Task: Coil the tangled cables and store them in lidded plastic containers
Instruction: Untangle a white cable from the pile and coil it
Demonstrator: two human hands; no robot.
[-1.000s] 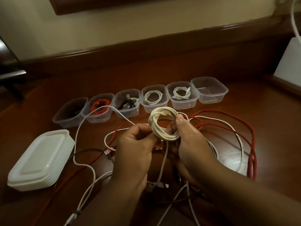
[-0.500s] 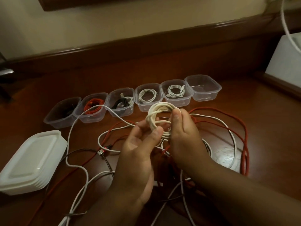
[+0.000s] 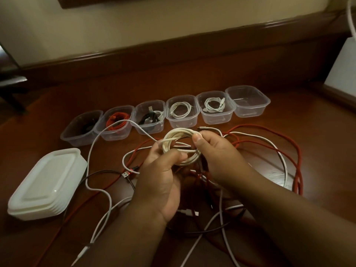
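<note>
A cream cable coil (image 3: 178, 136) is held up between both hands above the tangle. My left hand (image 3: 161, 178) grips its lower left side with thumb and fingers. My right hand (image 3: 219, 157) pinches its right side, thumb on top. Under the hands lies a tangle of loose red cable (image 3: 296, 160), white cable (image 3: 100, 139) and a dark cable (image 3: 100, 172). A row of clear containers runs behind: the rightmost container (image 3: 248, 102) holds nothing, the others hold coiled cables, such as a white coil (image 3: 214, 106) and a red coil (image 3: 117, 122).
A stack of white lids (image 3: 46, 184) sits at the left on the brown wooden table (image 3: 317, 132). A white box (image 3: 344, 66) stands at the far right by the raised wooden ledge along the back.
The coil has turned flatter and lower between my hands. My left hand closed its fingers round the coil's lower side, and my right thumb shifted on the coil's right edge.
</note>
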